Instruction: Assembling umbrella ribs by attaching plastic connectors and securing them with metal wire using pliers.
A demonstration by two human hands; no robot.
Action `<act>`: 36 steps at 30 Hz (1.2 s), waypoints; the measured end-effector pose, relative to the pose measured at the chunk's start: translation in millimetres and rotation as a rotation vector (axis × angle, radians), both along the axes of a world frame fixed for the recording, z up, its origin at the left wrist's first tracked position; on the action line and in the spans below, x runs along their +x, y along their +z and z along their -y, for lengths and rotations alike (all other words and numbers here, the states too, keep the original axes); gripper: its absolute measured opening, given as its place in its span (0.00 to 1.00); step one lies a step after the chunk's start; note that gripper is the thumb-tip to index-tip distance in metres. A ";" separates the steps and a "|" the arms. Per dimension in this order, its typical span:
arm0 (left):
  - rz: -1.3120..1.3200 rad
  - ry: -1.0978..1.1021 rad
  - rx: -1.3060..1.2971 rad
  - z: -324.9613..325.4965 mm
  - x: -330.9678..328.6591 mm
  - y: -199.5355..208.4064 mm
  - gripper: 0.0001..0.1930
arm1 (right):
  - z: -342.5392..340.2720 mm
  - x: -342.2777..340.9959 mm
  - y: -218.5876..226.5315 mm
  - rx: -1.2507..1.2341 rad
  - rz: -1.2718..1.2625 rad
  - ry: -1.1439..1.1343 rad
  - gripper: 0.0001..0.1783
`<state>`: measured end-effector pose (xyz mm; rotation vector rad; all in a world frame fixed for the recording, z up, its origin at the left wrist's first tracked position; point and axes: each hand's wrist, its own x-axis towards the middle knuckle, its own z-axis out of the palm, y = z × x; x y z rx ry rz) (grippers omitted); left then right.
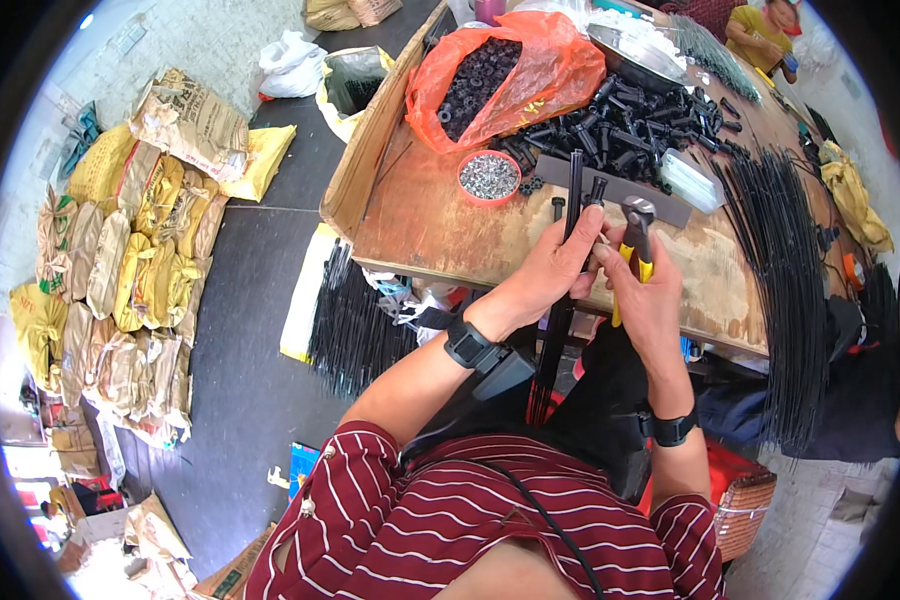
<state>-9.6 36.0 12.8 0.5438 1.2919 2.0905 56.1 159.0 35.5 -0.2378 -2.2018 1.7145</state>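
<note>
My left hand (535,275) is closed round a few long thin black rods (550,365), which run from above the table edge down between my legs. Black end pieces show at the upper ends of some rods. In my right hand (658,300) is a pair of pliers (638,215) with yellow handles, its metal head pointing up and away from me. The fingers of both hands meet over the front of the wooden table (425,235). What lies between the fingertips is too small to make out. A red bowl (477,197) of small shiny metal parts stands beyond my left hand.
An orange plastic bag (560,75) of black rings lies at the back, beside heaped black plastic parts (610,125). Long black rods (770,260) hang over the table's right side. Filled sacks (150,240) lie on the left floor. Another person (760,35) is at far right.
</note>
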 end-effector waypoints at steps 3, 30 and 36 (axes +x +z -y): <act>0.021 0.034 -0.017 2.6 -0.5 -0.9 0.29 | -8.1 -7.1 7.7 0.027 0.144 0.078 0.10; 0.030 0.161 -0.081 8.2 5.4 0.2 0.26 | -51.5 -2.8 72.6 0.043 0.917 0.648 0.21; 0.004 0.115 -0.071 4.6 5.7 -1.0 0.25 | -47.2 -5.7 90.3 0.312 0.933 0.660 0.20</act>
